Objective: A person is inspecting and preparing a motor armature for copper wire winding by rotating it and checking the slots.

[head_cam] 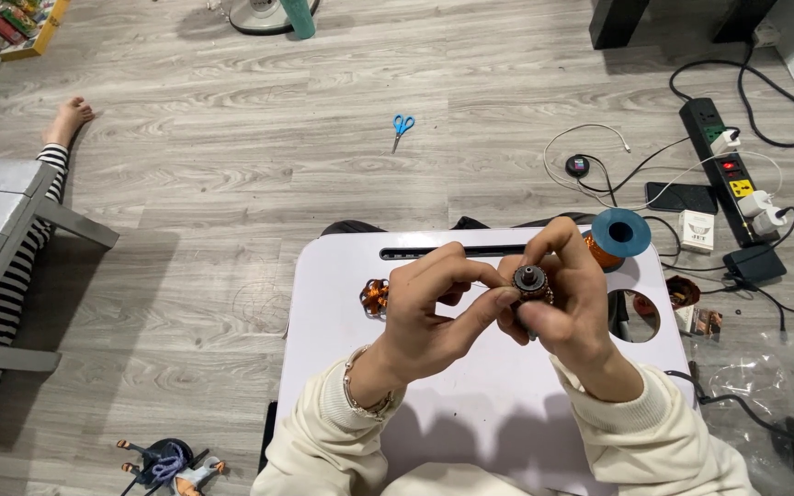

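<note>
My right hand [570, 303] grips a small motor armature [533, 281], its dark round end with the shaft facing up at me, my fingers wrapped around its body over the middle of the white lap table [342, 276]. My left hand [434, 308] comes in from the side, thumb and forefinger pinched together right at the armature's edge; I think they hold a thin wire, but it is too fine to make out for sure. Both cream sleeves [323, 441] rest over the near part of the table.

Just left of my left hand a small coil of copper wire [374, 297] lies on the tabletop. Behind my right hand stands a blue spool [619, 234] wound with copper wire, near the table's far right corner, beside the round cup hole [636, 315].

On the grey wood floor beyond the table lie blue-handled scissors [402, 127]. To the right are a black power strip [726, 170] with plugs and cables and a dark phone [682, 197]. At far left, another person's striped-trousered leg [20, 266] and bare foot stretch out.
</note>
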